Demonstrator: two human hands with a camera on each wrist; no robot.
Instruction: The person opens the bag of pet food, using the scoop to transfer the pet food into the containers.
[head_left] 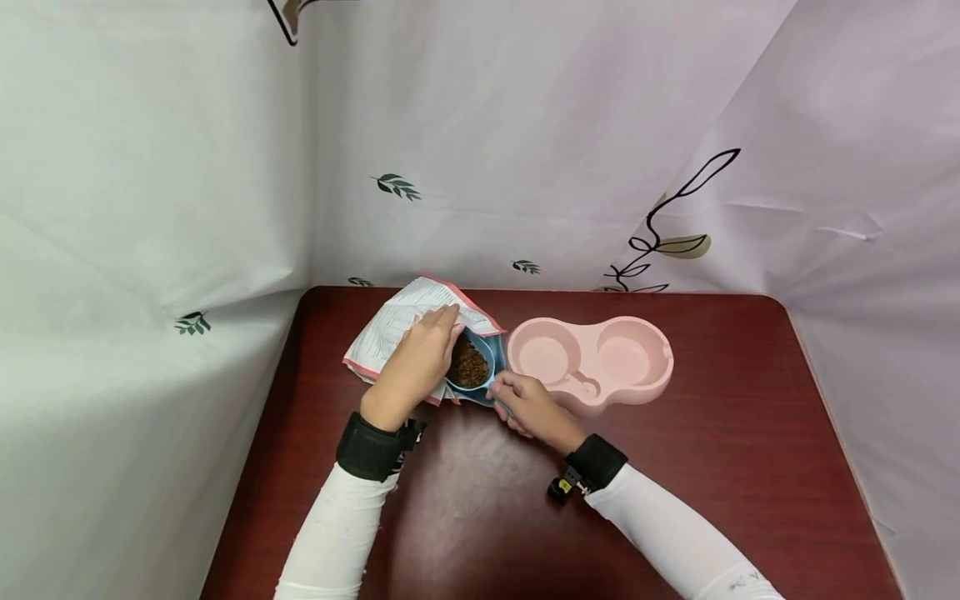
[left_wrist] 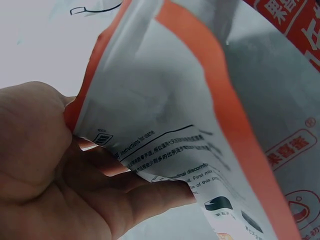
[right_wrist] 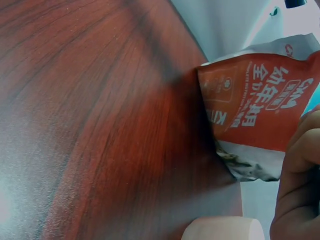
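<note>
In the head view, a blue scoop [head_left: 491, 354] full of brown kibble [head_left: 470, 367] sits at the mouth of a white food bag [head_left: 390, 329] with red edges. My right hand [head_left: 528, 406] grips the scoop's handle with curled fingers. My left hand [head_left: 420, 358] lies over the bag, holding its opening edge; in the left wrist view, that bag edge runs between the palm and the fingers [left_wrist: 155, 202]. The right wrist view shows the bag's red printed front [right_wrist: 255, 100] beside the right hand [right_wrist: 300, 175], but the scoop is mostly hidden there.
Just right of the scoop stands a pink double bowl [head_left: 592, 387] with two round hollows. Everything is on a dark red wooden table [head_left: 735, 467]. White patterned cloth [head_left: 480, 150] hangs behind and at both sides.
</note>
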